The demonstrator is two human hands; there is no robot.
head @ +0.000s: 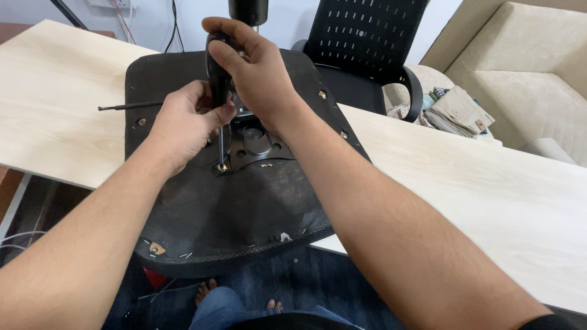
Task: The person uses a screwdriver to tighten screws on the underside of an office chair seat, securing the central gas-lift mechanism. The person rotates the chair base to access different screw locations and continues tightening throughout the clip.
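Screwdriver [218, 79] upright on plate screw [222, 166] of upturned seat [202, 208]; right hand [251, 67] gripping handle, left hand [186, 122] pinching shaft. Risk, likely: tip slipping out, stripping head.

Upturned chair seat [244, 214] on table [489, 189], mesh chair [361, 43] behind, sofa [532, 73] right.

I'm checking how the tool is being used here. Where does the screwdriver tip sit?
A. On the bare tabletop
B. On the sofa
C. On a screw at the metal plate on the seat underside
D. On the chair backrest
C: the right hand grips the screwdriver handle, the left hand steadies its shaft, and the tip meets a screw at the metal plate on the seat.
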